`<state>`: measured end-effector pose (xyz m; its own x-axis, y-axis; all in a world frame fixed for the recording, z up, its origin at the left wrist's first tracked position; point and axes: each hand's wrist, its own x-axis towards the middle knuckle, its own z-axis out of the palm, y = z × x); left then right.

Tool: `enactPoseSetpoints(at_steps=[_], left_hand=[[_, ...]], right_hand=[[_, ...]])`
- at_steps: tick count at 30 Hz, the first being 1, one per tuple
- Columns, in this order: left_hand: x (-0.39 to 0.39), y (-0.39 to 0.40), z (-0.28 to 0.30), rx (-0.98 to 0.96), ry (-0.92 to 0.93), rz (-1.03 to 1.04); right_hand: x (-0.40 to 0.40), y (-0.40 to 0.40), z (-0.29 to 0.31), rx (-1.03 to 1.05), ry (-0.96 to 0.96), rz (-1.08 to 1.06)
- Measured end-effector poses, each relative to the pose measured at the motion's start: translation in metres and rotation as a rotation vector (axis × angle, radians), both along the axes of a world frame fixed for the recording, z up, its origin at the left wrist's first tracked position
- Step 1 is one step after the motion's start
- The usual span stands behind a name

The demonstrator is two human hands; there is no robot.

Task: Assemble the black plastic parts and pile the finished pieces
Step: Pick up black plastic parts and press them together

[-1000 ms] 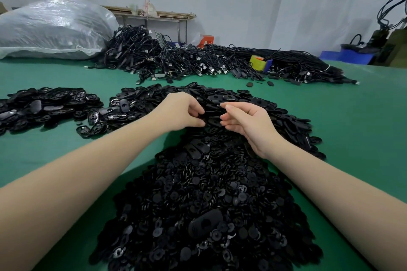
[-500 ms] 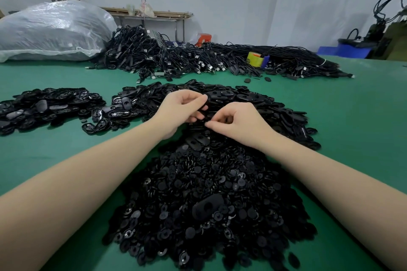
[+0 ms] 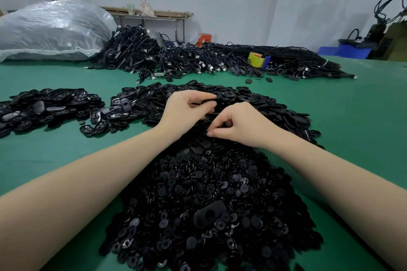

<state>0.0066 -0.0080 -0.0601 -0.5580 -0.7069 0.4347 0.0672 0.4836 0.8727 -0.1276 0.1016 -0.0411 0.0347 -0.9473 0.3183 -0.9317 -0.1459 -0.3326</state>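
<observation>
Black plastic parts lie heaped on the green counter right in front of me, small round pieces nearest and flat oval ones farther back. My left hand pinches a flat oval piece above the heap. My right hand curls its grip on a small part at the heap's surface; which part I cannot tell. A separate pile lies to the left. Black cables cross the far counter.

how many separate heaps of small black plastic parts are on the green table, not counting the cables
3. A heap of round pieces nearest the camera, a heap of oval pieces under the hands, and a flatter pile at far left. The middle two touch, so the split is approximate.
</observation>
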Motion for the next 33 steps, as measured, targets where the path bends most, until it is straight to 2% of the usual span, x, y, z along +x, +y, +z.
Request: enactPoseSetpoints(at_steps=[4, 13, 16, 21, 25, 29, 33], left_hand=[[0.003, -0.001, 0.001, 0.067, -0.001, -0.045], [0.000, 0.006, -0.002, -0.088, 0.022, 0.089], [-0.005, 0.010, -0.001, -0.030, 0.095, 0.114], [-0.001, 0.003, 0.003, 0.191, 0.157, 0.124], [0.001, 0.000, 0.002, 0.181, 0.113, 0.048], [-0.007, 0.004, 0.001, 0.039, 0.101, -0.004], [-0.005, -0.004, -0.003, 0.096, 0.058, -0.021]], right_hand=[[0.001, 0.000, -0.004, -0.093, -0.096, -0.002], [0.001, 0.001, -0.022, -0.469, -0.557, -0.174], [-0.004, -0.001, -0.021, -0.507, -0.641, -0.240], [-0.010, -0.002, -0.022, -0.546, -0.798, -0.351], [-0.008, -0.004, -0.025, -0.482, -0.922, -0.341], [-0.005, -0.005, -0.024, -0.465, -0.914, -0.256], [-0.012, -0.002, -0.022, -0.549, -0.743, -0.284]])
